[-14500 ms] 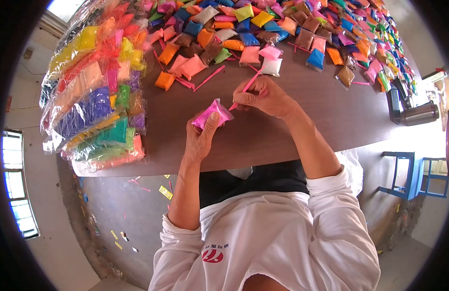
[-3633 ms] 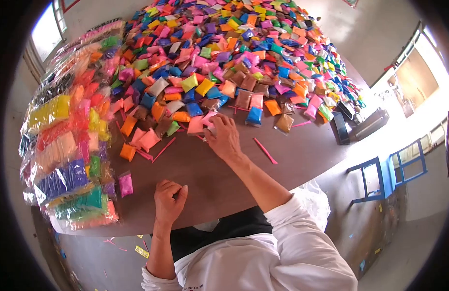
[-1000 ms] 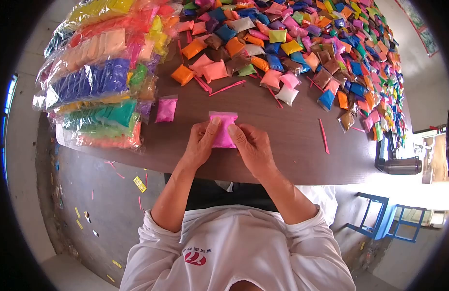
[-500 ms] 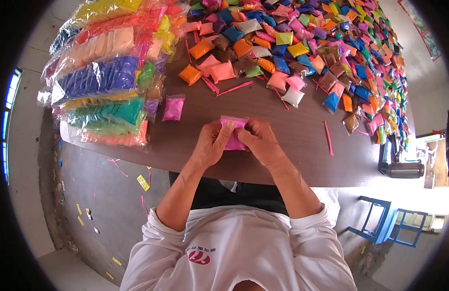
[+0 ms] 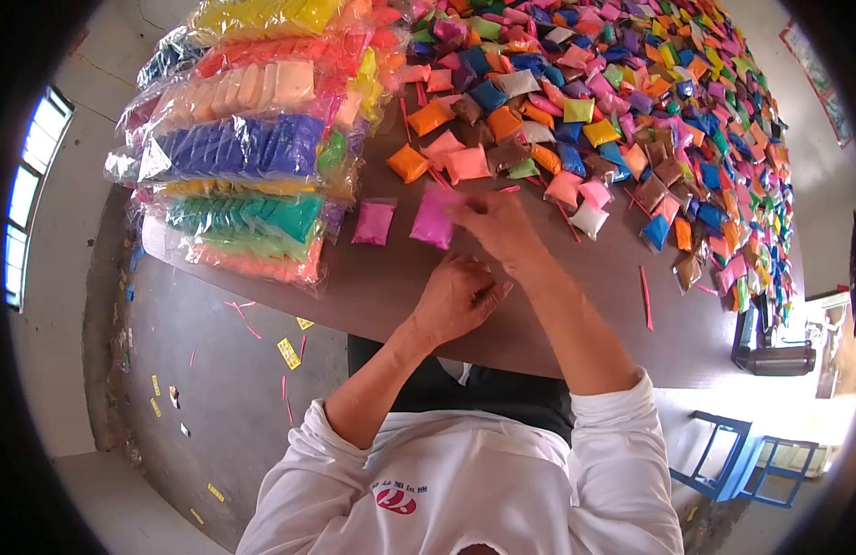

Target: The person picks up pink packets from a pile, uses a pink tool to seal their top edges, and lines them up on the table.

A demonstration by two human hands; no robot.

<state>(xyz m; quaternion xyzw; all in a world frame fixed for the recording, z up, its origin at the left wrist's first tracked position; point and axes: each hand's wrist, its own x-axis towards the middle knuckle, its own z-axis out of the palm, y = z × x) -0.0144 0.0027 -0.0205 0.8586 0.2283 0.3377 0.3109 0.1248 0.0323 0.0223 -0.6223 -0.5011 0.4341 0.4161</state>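
Note:
A bright pink-purple packet (image 5: 433, 217) is pinched at its upper right corner by my right hand (image 5: 502, 227), just over the brown table. Nearer the table's front edge, my left hand (image 5: 460, 296) is curled with its fingers bent, and nothing shows in it. Another pink packet (image 5: 374, 223) lies flat to the left of the held one, not touching it. The fingertips of my right hand are slightly blurred.
Stacked clear bags of coloured packets (image 5: 238, 148) stand at the left. A large heap of loose small packets (image 5: 631, 111) covers the back and right. Red strips (image 5: 646, 298) lie on the table (image 5: 557, 305). A dark metal flask (image 5: 784, 359) is at the right edge.
The packet was between both hands; my left hand has let go and drawn back toward me. My right hand has moved it up and left, beside the other pink packet. The view has shifted.

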